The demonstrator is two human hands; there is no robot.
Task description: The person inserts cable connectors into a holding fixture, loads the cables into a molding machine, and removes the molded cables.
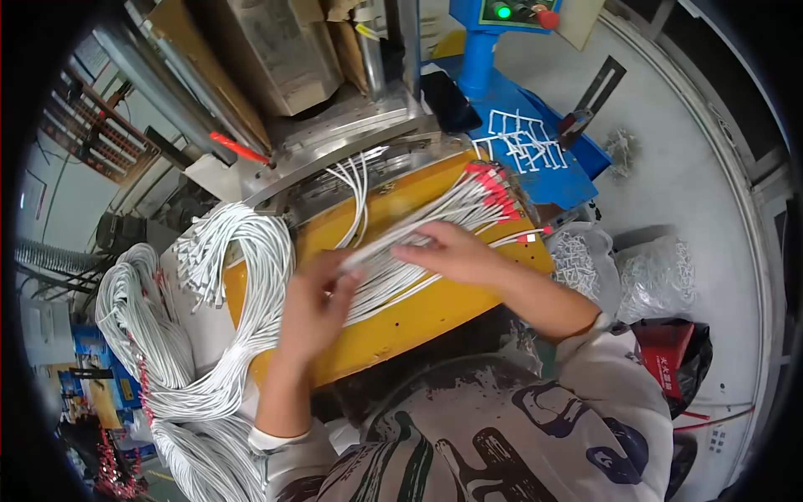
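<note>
A bundle of white cables [443, 205] with red ends lies across a yellow plate [401, 315]. My left hand [316, 305] is closed around cables at the left part of the bundle, its fingers somewhat blurred. To the right, my right hand [447, 251] rests over the bundle with thumb and fingers closed on cables. The red connector ends [493, 188] fan out at the plate's right end. Behind the bundle, several separate white cables [360, 192] run from the metal machine bed [314, 178] onto the plate.
Thick coils of white cable [138, 322] hang at the left. A blue side table [570, 191] holds white plastic sprue pieces [527, 142] and a black phone [449, 100]. Clear bags of white pieces [658, 278] stand on the floor at right. A control box [508, 12] is above.
</note>
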